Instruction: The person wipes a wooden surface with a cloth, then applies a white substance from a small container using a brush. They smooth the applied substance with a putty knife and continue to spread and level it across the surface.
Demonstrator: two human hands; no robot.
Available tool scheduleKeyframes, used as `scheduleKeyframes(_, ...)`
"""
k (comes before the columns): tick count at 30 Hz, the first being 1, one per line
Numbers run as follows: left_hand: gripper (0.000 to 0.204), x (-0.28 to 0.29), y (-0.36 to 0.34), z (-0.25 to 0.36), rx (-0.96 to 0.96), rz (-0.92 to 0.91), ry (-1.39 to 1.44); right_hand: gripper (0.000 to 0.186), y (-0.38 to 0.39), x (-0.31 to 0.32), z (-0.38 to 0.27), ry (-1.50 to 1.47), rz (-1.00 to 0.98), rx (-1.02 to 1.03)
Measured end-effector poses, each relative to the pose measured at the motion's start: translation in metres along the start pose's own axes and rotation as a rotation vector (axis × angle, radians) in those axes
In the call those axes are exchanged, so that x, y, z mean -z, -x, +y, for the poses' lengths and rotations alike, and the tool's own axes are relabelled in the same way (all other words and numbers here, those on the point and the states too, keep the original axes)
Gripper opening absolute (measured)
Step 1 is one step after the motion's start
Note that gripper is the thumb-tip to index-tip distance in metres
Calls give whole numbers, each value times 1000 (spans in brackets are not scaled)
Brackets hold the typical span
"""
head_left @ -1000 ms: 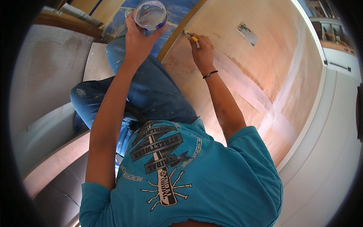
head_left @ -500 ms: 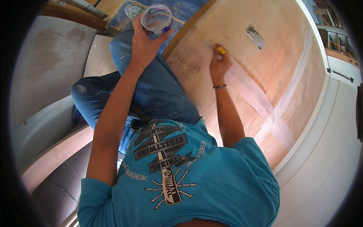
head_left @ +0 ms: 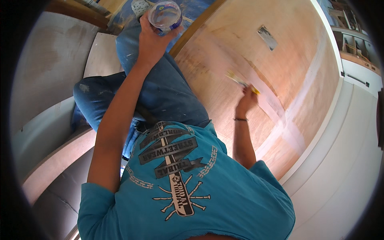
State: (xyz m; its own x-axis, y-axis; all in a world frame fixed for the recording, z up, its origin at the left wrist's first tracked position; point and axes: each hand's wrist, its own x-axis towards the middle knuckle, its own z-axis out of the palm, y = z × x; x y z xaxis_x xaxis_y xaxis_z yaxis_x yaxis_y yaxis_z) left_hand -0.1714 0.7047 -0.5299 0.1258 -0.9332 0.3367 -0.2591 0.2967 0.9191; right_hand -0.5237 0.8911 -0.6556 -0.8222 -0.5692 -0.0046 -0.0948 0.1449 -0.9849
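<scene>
My left hand (head_left: 155, 45) grips a clear plastic tub (head_left: 165, 16) with a dark blue label, held out above my bent leg. Its contents are hard to make out. In my right hand (head_left: 247, 101) is a paintbrush (head_left: 240, 81) with a yellow handle and pale bristles, blurred by motion. The brush lies over a large wooden panel (head_left: 224, 104), its bristles pointing up and left; whether they touch the wood I cannot tell. A pale pinkish band (head_left: 269, 96) runs across the panel beside my right hand and meets a whitish band (head_left: 306, 86) lower right.
A rectangular cut-out (head_left: 267, 38) sits in the upper part of the panel. White trim (head_left: 340, 86) edges its right side, with white boards (head_left: 340, 140) beyond. Blue sheeting (head_left: 192, 9) lies at the top. A curved greyish panel (head_left: 56, 60) stands to my left.
My right hand has moved down and to the right with the brush, so the bristles now show. The left hand and tub have shifted slightly upward in view.
</scene>
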Motion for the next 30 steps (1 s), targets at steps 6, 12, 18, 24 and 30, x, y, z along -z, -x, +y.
scheduleKeyframes(6,88,-30,3,15,-16,-104,-57,36,-47,134,-39,317,373,121)
scheduleKeyframes(12,84,-74,3,46,50,-463,-90,25,-30,30,-187,-172,75,345)
scheduleKeyframes(18,77,-91,16,32,-192,-510,-151,12,0,-63,-255,102,-408,628)
scheduleKeyframes(24,77,-88,18,28,-140,-540,-145,13,3,-116,-238,514,-659,690)
scheduleKeyframes(30,75,-85,18,26,-20,-530,-120,16,11,-94,-237,218,-422,423)
